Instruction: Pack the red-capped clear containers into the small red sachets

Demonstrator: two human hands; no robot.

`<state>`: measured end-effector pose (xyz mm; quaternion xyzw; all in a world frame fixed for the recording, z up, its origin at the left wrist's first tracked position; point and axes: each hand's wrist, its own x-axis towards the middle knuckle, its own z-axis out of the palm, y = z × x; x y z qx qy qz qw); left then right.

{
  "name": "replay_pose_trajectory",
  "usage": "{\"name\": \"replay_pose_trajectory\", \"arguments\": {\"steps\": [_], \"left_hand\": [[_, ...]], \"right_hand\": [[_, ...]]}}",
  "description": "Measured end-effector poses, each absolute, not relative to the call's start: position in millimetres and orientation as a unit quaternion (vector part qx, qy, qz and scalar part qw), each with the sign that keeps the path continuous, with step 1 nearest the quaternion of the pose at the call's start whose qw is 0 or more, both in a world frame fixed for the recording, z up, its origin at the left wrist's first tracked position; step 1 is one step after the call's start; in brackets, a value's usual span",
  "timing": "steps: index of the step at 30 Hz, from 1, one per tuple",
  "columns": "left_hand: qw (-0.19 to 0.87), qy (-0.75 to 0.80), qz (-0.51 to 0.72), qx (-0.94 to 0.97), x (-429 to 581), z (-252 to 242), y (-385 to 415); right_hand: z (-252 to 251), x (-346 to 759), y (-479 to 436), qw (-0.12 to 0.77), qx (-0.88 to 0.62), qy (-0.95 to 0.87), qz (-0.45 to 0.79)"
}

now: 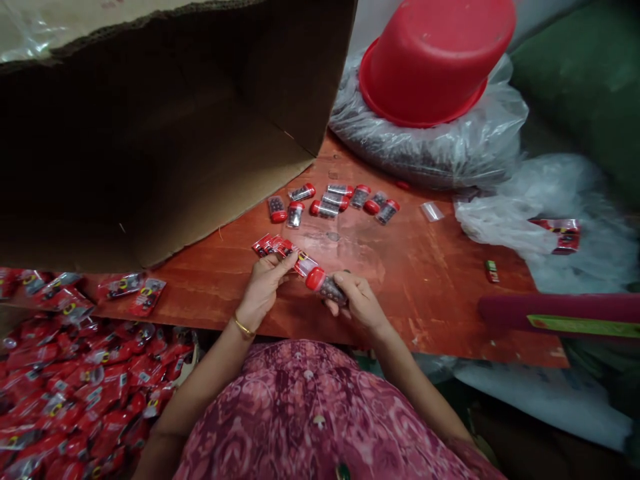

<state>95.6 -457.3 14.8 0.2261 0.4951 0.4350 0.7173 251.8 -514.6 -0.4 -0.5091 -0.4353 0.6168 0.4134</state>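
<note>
Nearest the camera is the person's maroon-and-pink patterned garment (305, 413), with both forearms reaching forward from it to the edge of a reddish wooden surface (440, 313). The right hand (357, 303) has its grip pressed together on a clear plastic tube (333, 291) filled with dark round beads, held just above the surface. Its red cap (315, 278) points toward the other hand. The left hand (265, 290), with a gold bangle (244, 327) at the wrist, pinches a small red-printed sachet (306, 264) between thumb and fingers, and the sachet's end meets the cap. Just past those fingers lies a short cluster of red sachets (270, 245).

Farther along the surface, a loose group of capped bead tubes (340, 199) lies on its side, with one small clear bag (432, 211) to the right. A small red-and-green packet (492, 271) sits near the right edge, beside a white plastic bag (525, 220) with red sachets (555, 235) on it. Beyond, an upturned red plastic basin (435, 60) rests on a clear bag of dark beads (425, 150). A brown cardboard box (150, 133) overhangs the left side, and a heap of red packets (75, 393) fills the lower left.
</note>
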Motion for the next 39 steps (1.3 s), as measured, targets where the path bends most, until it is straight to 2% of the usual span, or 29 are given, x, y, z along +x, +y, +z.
{"name": "replay_pose_trajectory", "arguments": {"steps": [3, 12, 19, 24, 28, 34, 39], "left_hand": [[0.731, 0.47, 0.426, 0.252, 91, 15, -458], [0.719, 0.435, 0.449, 0.303, 94, 13, -459], [0.673, 0.454, 0.525, 0.256, 113, 6, -473], [0.684, 0.44, 0.539, 0.22, 122, 6, -480], [0.72, 0.41, 0.514, 0.219, 123, 7, -477], [0.747, 0.399, 0.485, 0.219, 114, 11, -469], [0.743, 0.425, 0.468, 0.221, 114, 4, -475]], "right_hand": [[-1, 252, -510, 0.391, -0.51, -0.426, 0.637], [1, 249, -506, 0.397, -0.504, -0.451, 0.62], [-3, 235, -504, 0.459, -0.527, -0.434, 0.568], [-11, 223, -503, 0.499, -0.542, -0.408, 0.539], [-14, 217, -500, 0.5, -0.536, -0.399, 0.55], [-12, 203, -498, 0.562, -0.491, -0.362, 0.559], [-19, 202, -501, 0.56, -0.399, -0.336, 0.643]]}}
